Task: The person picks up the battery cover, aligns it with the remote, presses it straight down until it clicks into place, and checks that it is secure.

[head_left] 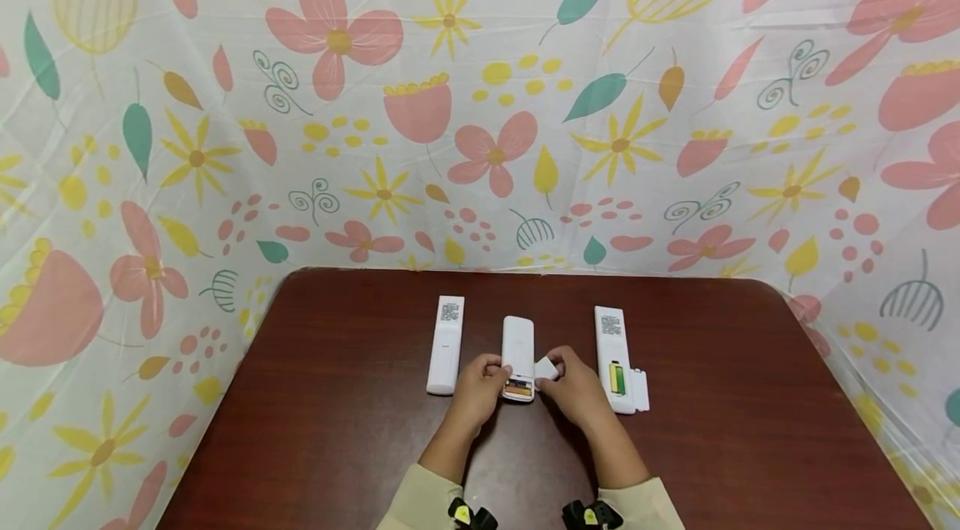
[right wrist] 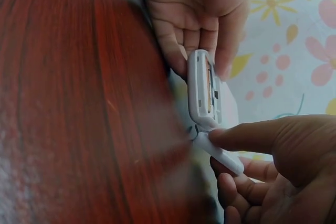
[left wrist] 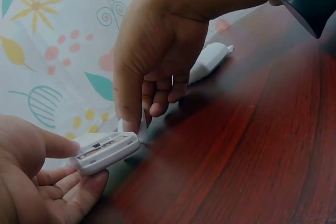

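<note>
A white remote control [head_left: 517,342], back side up, is held at its lower left edge by my left hand [head_left: 478,390], thumb on top and fingers beneath. Orange-and-black batteries [head_left: 517,387] show in its uncovered compartment at the near end. My right hand [head_left: 576,390] pinches a small white battery cover [head_left: 546,368] between thumb and fingers. In the right wrist view, the cover [right wrist: 223,156] slants away from the remote [right wrist: 195,90], one end right at its edge. The left wrist view shows the compartment from its near end.
On the brown table [head_left: 337,430], a white remote [head_left: 446,355] with a printed code lies to the left. To the right lies another remote [head_left: 609,342] with a green-and-yellow battery [head_left: 617,378] in its compartment; its white cover [head_left: 640,390] is beside it. A flowered cloth [head_left: 495,222] hangs behind.
</note>
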The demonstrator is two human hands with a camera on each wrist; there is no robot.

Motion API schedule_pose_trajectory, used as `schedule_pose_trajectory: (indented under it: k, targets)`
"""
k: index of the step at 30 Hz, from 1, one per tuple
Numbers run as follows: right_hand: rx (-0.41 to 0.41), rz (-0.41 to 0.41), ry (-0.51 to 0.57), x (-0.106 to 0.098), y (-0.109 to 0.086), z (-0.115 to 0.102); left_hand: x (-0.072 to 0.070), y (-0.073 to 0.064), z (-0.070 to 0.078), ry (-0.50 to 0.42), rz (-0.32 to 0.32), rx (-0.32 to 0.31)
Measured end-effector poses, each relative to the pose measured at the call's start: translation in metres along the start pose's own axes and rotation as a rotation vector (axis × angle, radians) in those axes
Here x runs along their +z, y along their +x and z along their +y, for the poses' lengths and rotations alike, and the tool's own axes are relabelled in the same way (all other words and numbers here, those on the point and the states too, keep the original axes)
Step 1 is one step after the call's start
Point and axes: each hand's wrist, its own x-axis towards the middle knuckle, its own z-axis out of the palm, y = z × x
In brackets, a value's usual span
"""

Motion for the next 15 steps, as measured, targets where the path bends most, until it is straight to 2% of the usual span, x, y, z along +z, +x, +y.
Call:
schedule_pose_trajectory:
  k: [6, 15]
  targets:
    - [-0.009, 0.02, 0.098, 0.0008, 0.0018, 0.0005, 0.0, 0.0, 0.0017, -0.087, -0.007, -0.018]
    - [-0.034, 0.108, 0.245, -0.0031, 0.0038, -0.0033, -0.0005, -0.0029, 0.0086, -0.219, 0.026, -0.025]
